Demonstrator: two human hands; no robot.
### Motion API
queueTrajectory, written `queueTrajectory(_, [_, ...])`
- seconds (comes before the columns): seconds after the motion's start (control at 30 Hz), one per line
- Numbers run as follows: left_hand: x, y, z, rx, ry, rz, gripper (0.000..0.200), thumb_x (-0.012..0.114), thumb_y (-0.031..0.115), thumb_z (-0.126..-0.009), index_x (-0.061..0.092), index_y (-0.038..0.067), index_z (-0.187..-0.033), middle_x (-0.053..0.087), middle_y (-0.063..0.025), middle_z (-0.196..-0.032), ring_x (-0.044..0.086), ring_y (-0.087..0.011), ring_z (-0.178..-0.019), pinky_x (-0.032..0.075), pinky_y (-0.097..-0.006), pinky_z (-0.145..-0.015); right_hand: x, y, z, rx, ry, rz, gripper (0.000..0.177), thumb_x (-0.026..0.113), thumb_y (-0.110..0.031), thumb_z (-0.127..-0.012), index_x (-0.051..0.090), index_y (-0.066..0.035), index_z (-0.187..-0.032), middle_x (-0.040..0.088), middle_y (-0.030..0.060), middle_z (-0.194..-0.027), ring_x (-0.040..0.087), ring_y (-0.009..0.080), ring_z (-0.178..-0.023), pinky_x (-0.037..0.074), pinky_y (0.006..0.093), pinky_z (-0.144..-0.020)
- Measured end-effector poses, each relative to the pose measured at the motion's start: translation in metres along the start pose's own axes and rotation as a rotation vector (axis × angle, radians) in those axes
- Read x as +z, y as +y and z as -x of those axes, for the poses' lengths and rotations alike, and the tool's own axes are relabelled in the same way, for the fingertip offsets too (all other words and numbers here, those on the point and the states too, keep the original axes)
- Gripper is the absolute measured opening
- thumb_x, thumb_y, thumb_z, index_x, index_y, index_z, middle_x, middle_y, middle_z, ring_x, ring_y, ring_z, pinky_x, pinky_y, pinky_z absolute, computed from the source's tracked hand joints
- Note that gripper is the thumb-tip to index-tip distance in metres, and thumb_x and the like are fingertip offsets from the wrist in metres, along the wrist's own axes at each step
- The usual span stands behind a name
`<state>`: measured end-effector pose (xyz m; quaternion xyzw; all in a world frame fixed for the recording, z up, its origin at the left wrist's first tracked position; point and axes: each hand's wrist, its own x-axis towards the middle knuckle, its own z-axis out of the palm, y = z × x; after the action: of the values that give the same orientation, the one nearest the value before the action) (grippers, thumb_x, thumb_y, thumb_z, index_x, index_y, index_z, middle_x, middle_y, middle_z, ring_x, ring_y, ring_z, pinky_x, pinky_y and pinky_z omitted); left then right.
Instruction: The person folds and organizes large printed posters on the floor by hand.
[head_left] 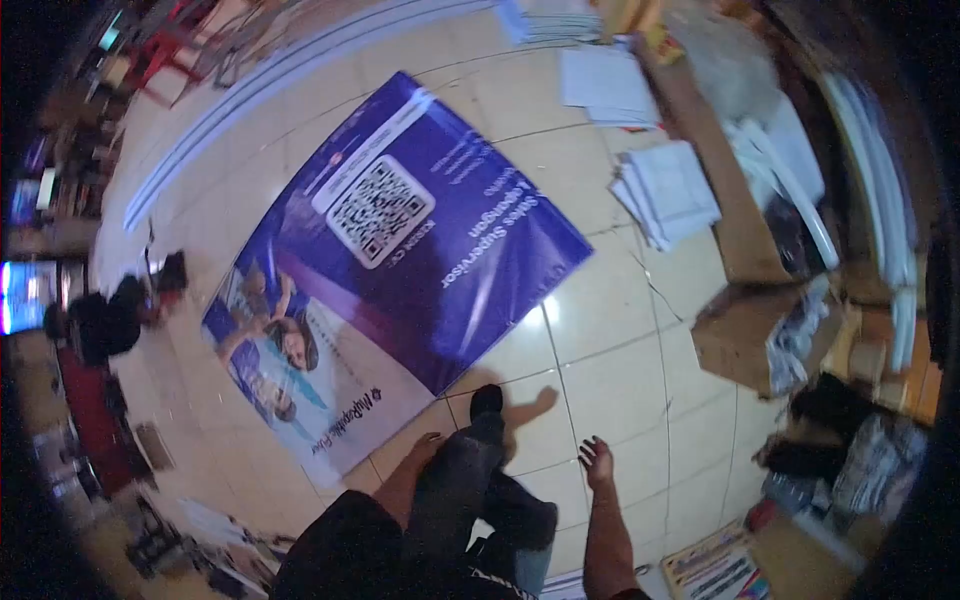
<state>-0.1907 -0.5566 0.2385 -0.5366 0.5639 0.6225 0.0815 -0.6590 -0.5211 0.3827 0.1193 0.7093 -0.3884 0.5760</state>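
A large purple and white printed banner (470, 290) lies spread on the tiled floor, with a QR code and a picture of people on it. My left hand (427, 446) is low beside my bent leg, near the banner's white corner. The leg partly covers it, and its fingers are too dim to read. My right hand (597, 462) hangs over the bare tiles right of my foot, its fingers spread and holding nothing. My dark-covered foot (487, 400) stands just off the banner's near edge.
Stacks of white sheets (668, 195) lie right of the banner. Beyond them are a long cardboard piece (715, 170), an open cardboard box (750, 335) and white tubes (885, 210). Long pale strips (260, 95) run along the far left. A printed board (715, 570) lies at lower right.
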Motion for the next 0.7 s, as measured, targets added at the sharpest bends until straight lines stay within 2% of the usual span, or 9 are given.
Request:
queueTrajectory(0.03, [0.002, 0.056, 0.005, -0.194, 0.089, 0.319, 0.048, 0.054, 0.026, -0.083, 0.041, 0.008, -0.126, 0.054, -0.0125, -0.115, 0.050, -0.0237, -0.105, 0.042, -0.0359, -0.089, 0.006, -0.022, -0.028, 0.027, -0.039, 0.075, 0.041, 0.040, -0.034, -0.088, 0.042, -0.011, -0.122, 0.051, 0.0099, -0.118, 0.049, 0.0251, -0.105, 0.039, 0.0423, -0.089])
queueTrajectory(0.13, [0.001, 0.100, -0.002, -0.601, 0.290, 1.181, 0.043, 0.045, 0.023, -0.088, 0.037, 0.009, -0.128, 0.044, -0.0140, -0.125, 0.046, -0.0288, -0.113, 0.038, -0.0441, -0.094, 0.039, -0.066, -0.122, 0.041, -0.130, 0.304, 0.039, 0.043, -0.032, -0.087, 0.044, -0.012, -0.120, 0.052, 0.0090, -0.117, 0.051, 0.0248, -0.103, 0.040, 0.0421, -0.088])
queueTrajectory(0.23, [0.044, 0.015, -0.034, -0.539, 0.577, 1.651, 0.050, 0.045, 0.030, -0.088, 0.031, 0.011, -0.131, 0.042, -0.0151, -0.127, 0.043, -0.0306, -0.115, 0.038, -0.0450, -0.095, 0.092, -0.080, -0.231, -0.010, -0.181, 0.414, 0.044, 0.045, -0.034, -0.085, 0.045, -0.010, -0.121, 0.051, 0.0071, -0.116, 0.050, 0.0219, -0.100, 0.041, 0.0409, -0.084])
queueTrajectory(0.3, [0.058, -0.022, -0.054, -0.540, 0.750, 1.797, 0.055, 0.049, 0.034, -0.085, 0.030, 0.012, -0.133, 0.040, -0.0156, -0.129, 0.046, -0.0288, -0.111, 0.043, -0.0399, -0.089, 0.128, -0.073, -0.317, -0.087, -0.260, 0.456, 0.045, 0.040, -0.032, -0.087, 0.040, -0.009, -0.125, 0.045, 0.0085, -0.125, 0.045, 0.0247, -0.111, 0.038, 0.0421, -0.090])
queueTrajectory(0.43, [0.069, -0.112, -0.110, -0.572, 1.035, 2.087, 0.059, 0.049, 0.037, -0.085, 0.027, 0.013, -0.134, 0.041, -0.0188, -0.122, 0.046, -0.0299, -0.110, 0.044, -0.0417, -0.088, 0.242, -0.069, -0.374, -0.003, -0.209, 0.227, 0.040, 0.042, -0.029, -0.086, 0.045, -0.008, -0.120, 0.045, 0.0095, -0.124, 0.043, 0.0236, -0.113, 0.032, 0.0416, -0.096])
queueTrajectory(0.53, [0.093, -0.225, -0.131, -0.546, 1.025, 1.285, 0.058, 0.042, 0.049, -0.084, 0.037, 0.009, -0.125, 0.047, -0.0163, -0.114, 0.049, -0.0293, -0.104, 0.045, -0.0425, -0.085, 0.277, -0.051, -0.414, -0.017, -0.281, 0.223, 0.036, 0.045, -0.029, -0.084, 0.052, -0.006, -0.111, 0.053, 0.0104, -0.114, 0.048, 0.0232, -0.106, 0.034, 0.0400, -0.094])
queueTrajectory(0.6, [0.088, -0.252, -0.133, -0.566, 0.960, 0.764, 0.059, 0.040, 0.052, -0.083, 0.040, 0.008, -0.122, 0.048, -0.0156, -0.114, 0.050, -0.0290, -0.102, 0.045, -0.0432, -0.085, 0.277, -0.050, -0.421, 0.001, -0.613, -0.032, 0.033, 0.047, -0.027, -0.082, 0.055, -0.006, -0.106, 0.058, 0.0106, -0.106, 0.052, 0.0246, -0.099, 0.037, 0.0395, -0.092])
queueTrajectory(0.67, [0.041, -0.231, -0.124, 0.106, 1.231, 2.402, 0.059, 0.036, 0.052, -0.082, 0.043, 0.008, -0.120, 0.048, -0.0145, -0.116, 0.051, -0.0290, -0.101, 0.044, -0.0442, -0.086, 0.278, -0.058, -0.402, -0.035, -0.637, 0.060, 0.035, 0.048, -0.027, -0.082, 0.053, -0.004, -0.108, 0.059, 0.0106, -0.100, 0.053, 0.0269, -0.095, 0.041, 0.0409, -0.086])
queueTrajectory(0.7, [0.040, -0.238, -0.120, 0.166, 1.265, 2.348, 0.060, 0.037, 0.048, -0.082, 0.039, 0.006, -0.124, 0.046, -0.0144, -0.121, 0.048, -0.0299, -0.106, 0.041, -0.0450, -0.090, 0.288, -0.063, -0.377, -0.086, -0.688, 0.146, 0.034, 0.052, -0.029, -0.080, 0.056, -0.007, -0.104, 0.060, 0.0080, -0.097, 0.055, 0.0253, -0.092, 0.041, 0.0392, -0.087])
